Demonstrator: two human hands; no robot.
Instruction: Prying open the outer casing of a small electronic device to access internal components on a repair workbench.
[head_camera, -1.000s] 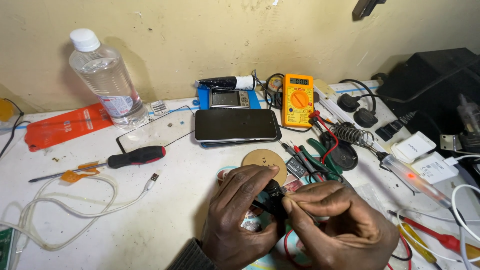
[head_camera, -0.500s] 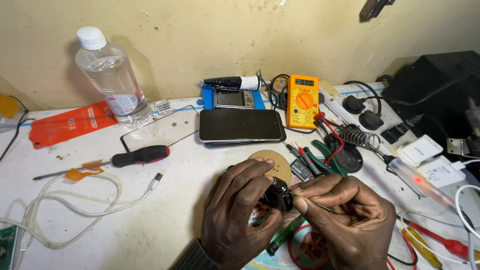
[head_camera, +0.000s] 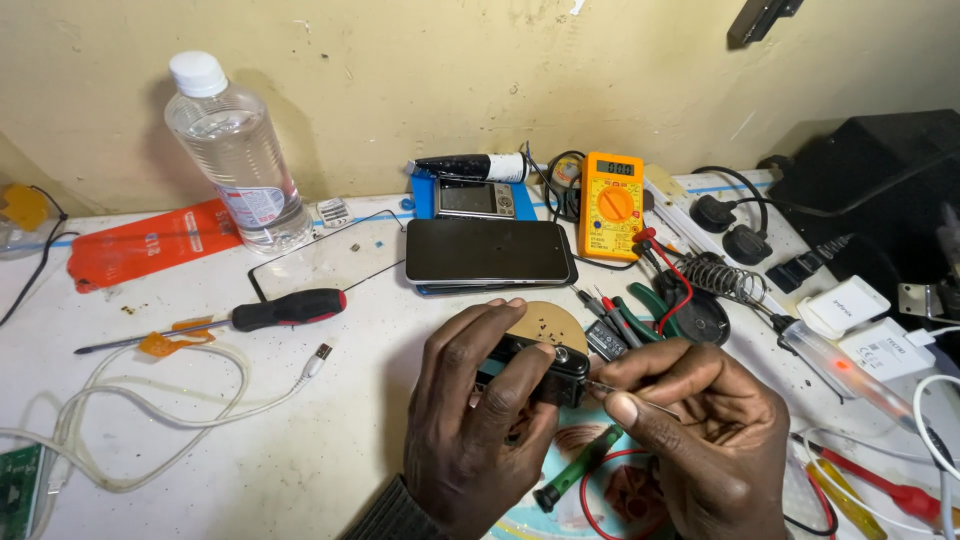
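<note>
small black device (head_camera: 535, 368) lying crosswise near the bench (head_camera: 330, 440) front edge, left hand (head_camera: 478, 420) wrapped round it, right hand (head_camera: 700, 430) pinching a thin metal probe (head_camera: 625, 393) at its right end, phone (head_camera: 488, 251) just behind

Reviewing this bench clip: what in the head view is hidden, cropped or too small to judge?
- Small black device: mostly covered by the left hand; its kind is unclear.
- Thin metal tool in the right hand: its tip at the device is too small to make out.
- Green circuit board: cut off by the left edge.
- Green-handled screwdriver: its blade is hidden under the hands.
- Black case: cropped at the right edge.
</note>
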